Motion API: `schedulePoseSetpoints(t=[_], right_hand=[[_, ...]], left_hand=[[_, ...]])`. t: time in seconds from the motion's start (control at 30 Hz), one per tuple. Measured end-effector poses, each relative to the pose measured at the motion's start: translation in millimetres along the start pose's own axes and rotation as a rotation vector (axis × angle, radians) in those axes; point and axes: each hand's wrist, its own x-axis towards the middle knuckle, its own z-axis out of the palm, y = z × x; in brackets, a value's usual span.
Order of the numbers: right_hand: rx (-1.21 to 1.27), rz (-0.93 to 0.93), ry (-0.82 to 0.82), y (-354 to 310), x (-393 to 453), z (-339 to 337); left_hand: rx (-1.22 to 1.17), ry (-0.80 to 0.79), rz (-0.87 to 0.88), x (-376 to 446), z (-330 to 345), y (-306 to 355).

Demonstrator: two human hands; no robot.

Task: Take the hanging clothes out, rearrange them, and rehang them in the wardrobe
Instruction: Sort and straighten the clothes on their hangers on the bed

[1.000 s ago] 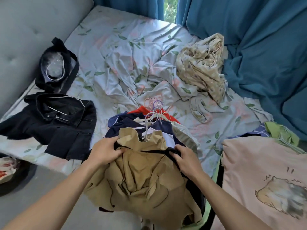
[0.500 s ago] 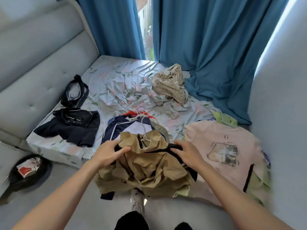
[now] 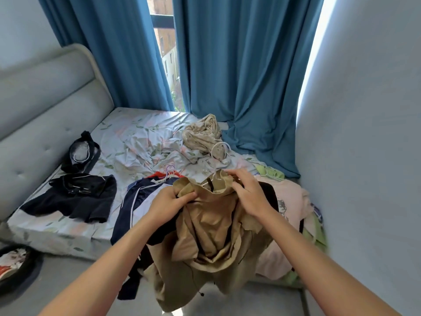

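A tan garment [image 3: 211, 236] on a white hanger [image 3: 219, 149] hangs in the air in front of me, off the bed. My left hand [image 3: 168, 207] grips its left shoulder and my right hand [image 3: 249, 193] grips its right shoulder near the collar. Dark fabric hangs with it below my left hand. Behind it on the bed lies a pile of hangered clothes [image 3: 145, 190], navy with white stripes and a bit of red. A pink shirt [image 3: 289, 201] with an animal print lies to the right.
The bed [image 3: 68, 231] has a floral sheet. A black jacket [image 3: 73, 197] and a black bag [image 3: 80, 151] lie on its left side, a crumpled beige cloth [image 3: 201, 133] at the back. Blue curtains [image 3: 239, 65] hang behind. A grey wall [image 3: 364, 156] stands close at right.
I have lifted the tan garment up off the pile and stepped back; its hanger hook now stands clear above the collar. The view has tilted up toward the curtains.
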Motion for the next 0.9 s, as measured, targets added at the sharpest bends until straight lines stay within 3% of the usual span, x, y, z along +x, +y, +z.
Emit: schedulePoseSetpoints(t=[0.13,0.43,0.53,0.7,0.9], right_hand=[[0.147,0.01,0.031,-53,19,13],[0.154,0.022,0.377,-132,69,30],[0.071,0.043,0.392,-143,80,28],[0.02,0.014,0.341,-157,96,26],[0.023,-0.103,0.274,-182,101,19]], left_hand=[[-0.02,0.085,-0.016,-1,-1,24],[0.064,0.327,-0.026,-8,1,53],[0.119,0.373,0.031,-16,-2,53],[0.206,0.581,0.113,-16,-28,46],[0.003,0.336,0.208,12,-59,41]])
